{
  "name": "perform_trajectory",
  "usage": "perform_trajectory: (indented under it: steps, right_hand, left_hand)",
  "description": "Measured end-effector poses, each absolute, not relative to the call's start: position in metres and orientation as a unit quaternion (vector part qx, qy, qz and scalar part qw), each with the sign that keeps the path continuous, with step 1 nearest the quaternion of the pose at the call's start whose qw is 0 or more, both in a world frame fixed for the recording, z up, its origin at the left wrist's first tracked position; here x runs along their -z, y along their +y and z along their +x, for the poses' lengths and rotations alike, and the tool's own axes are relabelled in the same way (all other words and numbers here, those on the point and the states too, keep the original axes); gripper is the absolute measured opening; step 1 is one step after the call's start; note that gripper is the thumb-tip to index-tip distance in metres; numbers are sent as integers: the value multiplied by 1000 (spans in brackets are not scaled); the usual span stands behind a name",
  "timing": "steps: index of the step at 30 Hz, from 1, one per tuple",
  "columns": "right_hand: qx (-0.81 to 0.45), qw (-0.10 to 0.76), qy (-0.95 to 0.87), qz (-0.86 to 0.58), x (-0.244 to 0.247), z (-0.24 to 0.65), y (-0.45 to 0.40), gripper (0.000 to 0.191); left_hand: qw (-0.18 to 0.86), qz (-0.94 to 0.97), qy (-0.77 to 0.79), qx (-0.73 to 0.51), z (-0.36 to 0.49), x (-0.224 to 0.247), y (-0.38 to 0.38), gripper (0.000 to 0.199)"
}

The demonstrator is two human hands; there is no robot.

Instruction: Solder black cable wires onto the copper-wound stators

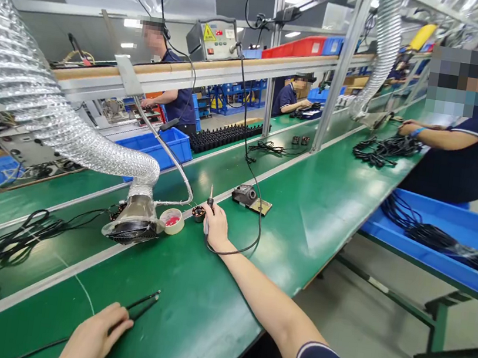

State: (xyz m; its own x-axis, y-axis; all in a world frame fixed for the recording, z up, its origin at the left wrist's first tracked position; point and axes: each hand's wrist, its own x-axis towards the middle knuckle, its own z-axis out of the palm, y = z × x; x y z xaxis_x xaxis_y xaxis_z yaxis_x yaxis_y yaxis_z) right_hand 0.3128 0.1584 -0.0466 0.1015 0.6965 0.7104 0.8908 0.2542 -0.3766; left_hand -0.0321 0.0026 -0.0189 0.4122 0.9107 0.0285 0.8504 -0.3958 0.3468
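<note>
Soldering iron (210, 201), held over the green worktop (298, 229) with its tip pointing away from me; the fingers of my right hand (216, 229) are wrapped round its handle. The fingers of my left hand (93, 333) pinch a black cable (142, 301), two ends projecting. Just left of the iron I see a round copper-wound part (198, 213), then a tape roll (164, 226) and a fume hood (136, 212); to the right, an iron stand (244, 195).
</note>
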Motion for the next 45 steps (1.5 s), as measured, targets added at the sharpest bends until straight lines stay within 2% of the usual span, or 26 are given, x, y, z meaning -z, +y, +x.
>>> perform_trajectory:
  steps: [5, 10, 16, 22, 26, 30, 35, 40, 45]
  right_hand:
    - [105, 408, -669, -612, 47, 314, 166, 37]
    - [101, 401, -660, -627, 46, 313, 165, 38]
    - [92, 406, -647, -639, 45, 313, 161, 41]
    - [77, 426, -641, -634, 45, 302, 140, 38]
    - [59, 438, -654, -614, 47, 288, 106, 38]
    - [17, 463, -681, -567, 49, 265, 65, 37]
    - [-75, 498, -725, -471, 51, 228, 27, 40]
    - [-164, 483, -784, -353, 53, 201, 23, 43]
    - [-136, 480, -801, -332, 47, 196, 34, 41]
  left_hand:
    - [193, 817, 540, -62, -25, 17, 0, 44]
    - [178, 790, 570, -135, -15, 10, 21, 44]
    - [208, 799, 548, -135, -3, 18, 25, 33]
    - [285, 800, 518, -102, 1, 15, 8, 31]
    - [301, 795, 515, -111, 4, 11, 4, 30]
    - [316, 784, 503, -178, 8, 4, 4, 29]
    - [386, 697, 519, -312, 8, -2, 8, 48]
    - [315, 646, 580, -383, 3, 2, 17, 49]
    - [165, 717, 562, -377, -1, -3, 27, 31]
